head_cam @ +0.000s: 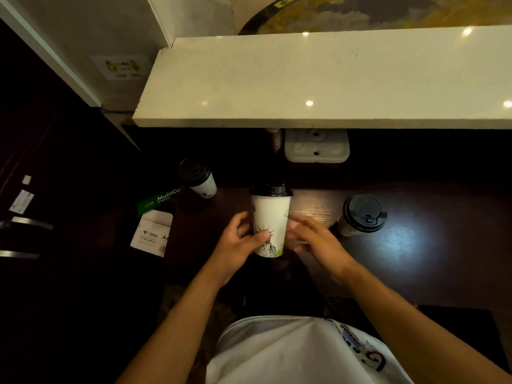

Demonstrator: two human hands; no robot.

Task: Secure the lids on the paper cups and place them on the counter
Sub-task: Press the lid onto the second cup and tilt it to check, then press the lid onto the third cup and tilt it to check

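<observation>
A white paper cup [273, 220] with a black lid [271, 190] stands upright in the middle of the dark wooden desk [415, 245]. My left hand [240, 242] grips its lower left side, thumb across the printed front. My right hand [313, 234] hovers at the cup's right side with fingers spread and blurred; contact cannot be made out. A second lidded cup [360, 214] stands to the right. A third lidded cup [198, 177] stands at the back left. The pale stone counter [304, 79] runs above and behind the desk.
A green and white paper ream package [155, 225] lies at the desk's left edge. A white moulded tray [317, 146] and a small dark item [277, 141] sit under the counter's overhang. Dark cabinet fronts with metal handles [25, 221] are at far left.
</observation>
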